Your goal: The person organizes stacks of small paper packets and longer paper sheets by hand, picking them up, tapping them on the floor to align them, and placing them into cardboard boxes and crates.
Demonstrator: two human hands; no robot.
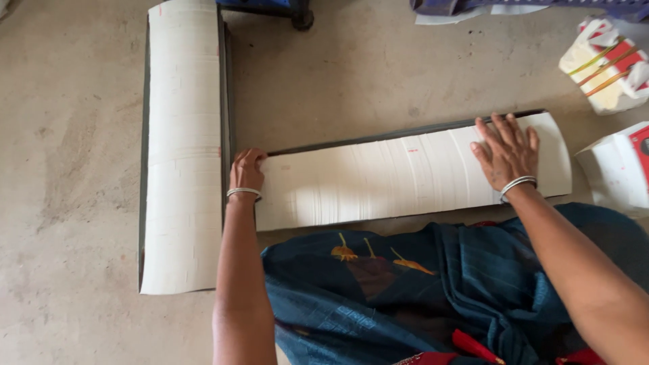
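A long fanned stack of white paper sheets [392, 179] lies across the concrete floor in front of me. My left hand [247, 170] is curled against its left end, fingers bent at the edge. My right hand [506, 150] rests flat on top near its right end, fingers spread. A second long white stack [182, 149] lies lengthwise at the left, at a right angle to the first, its side almost touching my left hand. Both wrists carry silver bangles.
My blue patterned garment [433, 290] covers my lap at the bottom. Bundles of white and red sheets bound with rubber bands [605, 64] and another white bundle [618, 169] sit at the right. A dark furniture leg [301, 17] stands at the top.
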